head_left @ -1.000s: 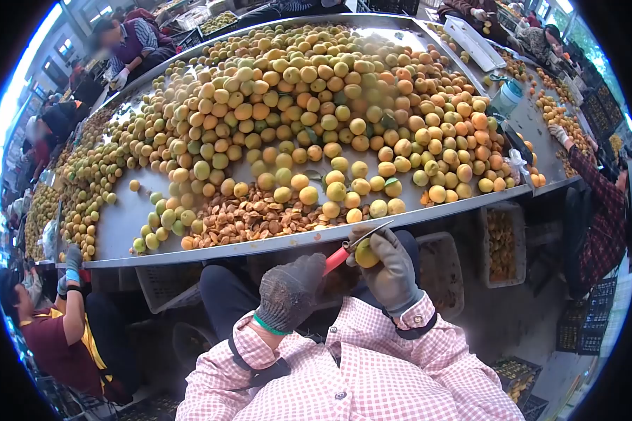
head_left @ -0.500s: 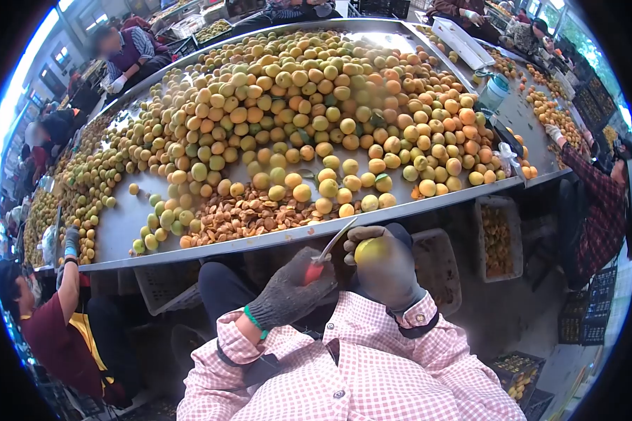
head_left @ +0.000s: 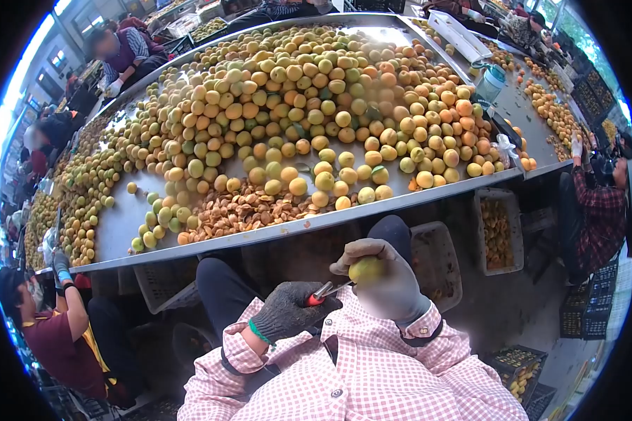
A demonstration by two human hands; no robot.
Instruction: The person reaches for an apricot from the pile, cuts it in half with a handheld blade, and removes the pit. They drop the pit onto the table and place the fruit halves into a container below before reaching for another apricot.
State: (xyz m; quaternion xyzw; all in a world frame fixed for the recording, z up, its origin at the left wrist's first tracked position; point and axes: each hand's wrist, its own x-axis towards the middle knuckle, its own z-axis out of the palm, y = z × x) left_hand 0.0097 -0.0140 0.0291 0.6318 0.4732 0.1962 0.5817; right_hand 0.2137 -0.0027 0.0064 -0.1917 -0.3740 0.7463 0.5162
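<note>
My left hand (head_left: 289, 310), in a dark grey glove with a green cuff, is closed around a knife (head_left: 315, 299) with a red handle. Its blade points right and reaches the lower edge of a yellow-green apricot (head_left: 366, 269). That fruit is gripped by my right hand (head_left: 395, 284), gloved in grey, with the fingers curled over its top; part of this hand is blurred. Both hands are above my lap, on the near side of the metal table (head_left: 379, 209). Brown apricot pits (head_left: 242, 212) lie heaped near the table's front edge.
A large pile of apricots (head_left: 260, 98) covers much of the table. Crates stand below, including a white one (head_left: 456, 270) and one holding fruit pieces (head_left: 498, 235). A bottle (head_left: 490, 83) stands at the right. Co-workers sit at left (head_left: 56, 344) and right (head_left: 600, 210).
The knife has swung from pointing up to pointing right, its blade now at the apricot. My right hand has turned and lowered slightly with the fruit. The co-workers' hands at both sides have moved.
</note>
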